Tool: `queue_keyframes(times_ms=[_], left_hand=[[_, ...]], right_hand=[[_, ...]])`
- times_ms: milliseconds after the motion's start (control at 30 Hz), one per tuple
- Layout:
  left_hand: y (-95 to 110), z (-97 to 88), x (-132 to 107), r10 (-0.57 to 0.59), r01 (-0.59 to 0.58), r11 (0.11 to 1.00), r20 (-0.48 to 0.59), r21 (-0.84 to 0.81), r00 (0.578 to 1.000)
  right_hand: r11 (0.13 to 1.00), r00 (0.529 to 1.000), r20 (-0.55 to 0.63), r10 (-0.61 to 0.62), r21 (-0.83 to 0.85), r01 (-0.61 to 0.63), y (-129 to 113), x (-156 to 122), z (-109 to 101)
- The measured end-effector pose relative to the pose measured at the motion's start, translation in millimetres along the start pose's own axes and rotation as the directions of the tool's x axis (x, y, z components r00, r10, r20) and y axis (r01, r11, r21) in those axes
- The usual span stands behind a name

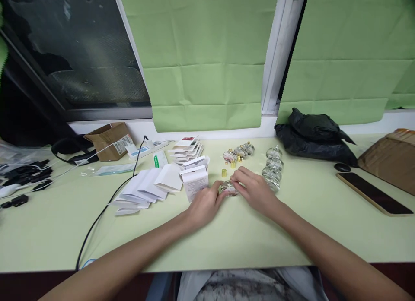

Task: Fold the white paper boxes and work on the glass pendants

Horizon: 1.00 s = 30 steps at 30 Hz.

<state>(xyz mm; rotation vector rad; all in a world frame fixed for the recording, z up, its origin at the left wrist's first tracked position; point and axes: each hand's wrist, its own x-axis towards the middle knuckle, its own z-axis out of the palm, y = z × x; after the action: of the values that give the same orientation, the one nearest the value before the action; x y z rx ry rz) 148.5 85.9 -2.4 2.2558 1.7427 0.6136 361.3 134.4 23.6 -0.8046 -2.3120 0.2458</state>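
My left hand [205, 204] is closed round the side of a small round glass bottle [230, 189], which looks like a perfume bottle, on the table. The fingertips of my right hand [254, 189] are pinched together at the bottle's top; any small part between them is hidden. Just beyond stands a yellow cap [224, 172], with a few more gold caps [233, 164] farther back. Similar bottles with gold tops [230, 156] stand behind these. To the right of my right hand, several clear glass bottles [272, 173] form a row.
White folded cartons [149, 186] and an upright white box [195, 180] lie left of my hands. Printed cartons [186, 150] are behind. A black cable [106, 206] crosses the left side. A phone [372, 193], black plastic bag [314, 139] and brown package [392, 160] sit right.
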Motion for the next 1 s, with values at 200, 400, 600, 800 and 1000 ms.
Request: queue_keyframes(times_ms=[200,400,600,800,1000], left_hand=[[3.9,5.7,7.6,-0.021,0.021,0.999,0.014,0.048,1.000],[6.0,9.9,12.0,-0.006,0.006,0.998,-0.009,0.059,1.000],[7.0,8.9,11.7,-0.024,0.024,0.997,-0.007,0.067,1.000],[7.7,9.4,12.3,-0.021,0.022,0.999,-0.013,0.040,1.000],[7.0,9.5,12.3,-0.020,0.020,0.999,-0.004,0.029,1.000]], right_hand=[[0.991,0.996,-0.082,0.036,-0.129,-0.047,-0.2,-4.1,7.7],[0.984,0.987,-0.156,0.034,-0.169,-0.060,3.8,-5.7,15.1],[0.988,0.986,-0.159,0.041,-0.143,-0.064,1.7,-4.3,13.2],[0.991,0.988,-0.148,0.038,-0.121,-0.057,4.1,-4.6,13.2],[0.991,0.990,-0.126,0.059,-0.112,-0.073,3.1,-4.2,10.9]])
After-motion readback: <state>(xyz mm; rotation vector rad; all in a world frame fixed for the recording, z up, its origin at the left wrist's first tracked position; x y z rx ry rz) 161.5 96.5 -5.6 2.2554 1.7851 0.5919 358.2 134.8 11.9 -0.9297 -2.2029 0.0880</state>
